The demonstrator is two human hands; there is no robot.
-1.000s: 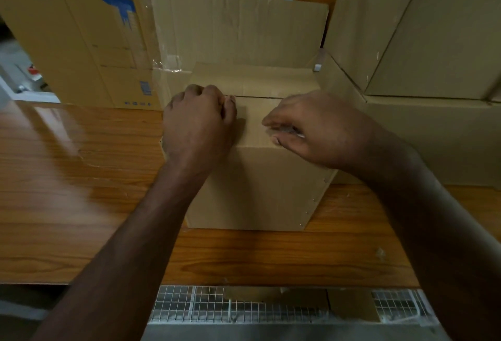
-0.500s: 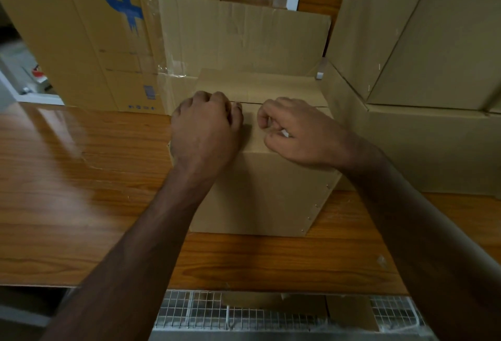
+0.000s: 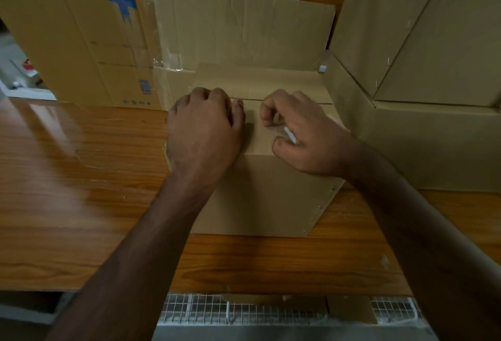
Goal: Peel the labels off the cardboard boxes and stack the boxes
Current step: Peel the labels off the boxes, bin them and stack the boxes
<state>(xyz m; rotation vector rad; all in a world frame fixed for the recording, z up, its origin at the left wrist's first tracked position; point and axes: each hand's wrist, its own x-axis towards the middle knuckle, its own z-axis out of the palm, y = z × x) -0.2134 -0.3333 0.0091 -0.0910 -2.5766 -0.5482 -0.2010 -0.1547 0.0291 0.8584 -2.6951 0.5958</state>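
Small cardboard box upright on the wooden table, just in front of the flattened cartons. On the box top, left hand curled and pressing down, right hand curled, seemingly pinching a pale label strip. Probably light, stiff, easily dented; best braced on top, peeled from a lifted corner.

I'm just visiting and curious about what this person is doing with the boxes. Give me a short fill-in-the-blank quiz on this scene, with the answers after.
1. Both hands rest on top of a cardboard box that stands on a ____ table.
2. The flattened carton leaning behind the table carries a ____ painted mark.
3. The right hand holds a small ____ strip against the box top.
4. The left hand lies on the box with its fingers ____.

Missing words: wooden; blue; white; curled
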